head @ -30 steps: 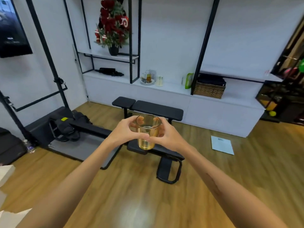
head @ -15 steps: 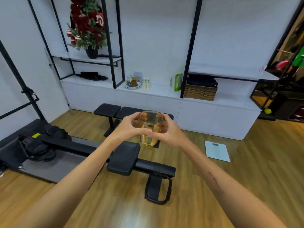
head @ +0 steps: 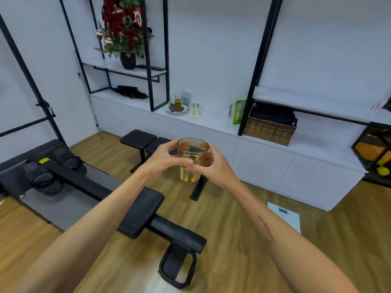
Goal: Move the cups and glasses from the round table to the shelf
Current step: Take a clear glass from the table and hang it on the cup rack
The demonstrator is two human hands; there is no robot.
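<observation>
A clear glass with yellowish liquid in its lower part is held upright in front of me, above the floor. My left hand grips it from the left and my right hand from the right, fingers curled round its wall and showing through the glass. The white shelf runs along the far wall. On it stands a plate with glassware and two small white bottles. The round table is out of view.
A black weight bench stands between me and the shelf. A black rowing machine crosses the wooden floor below my arms. A wicker basket, a green packet and a potted red plant sit on the shelving. A white scale lies on the floor.
I have come closer to the shelf, which now looks larger. The rowing machine has slid down and left in view. Both hands keep the same hold on the glass.
</observation>
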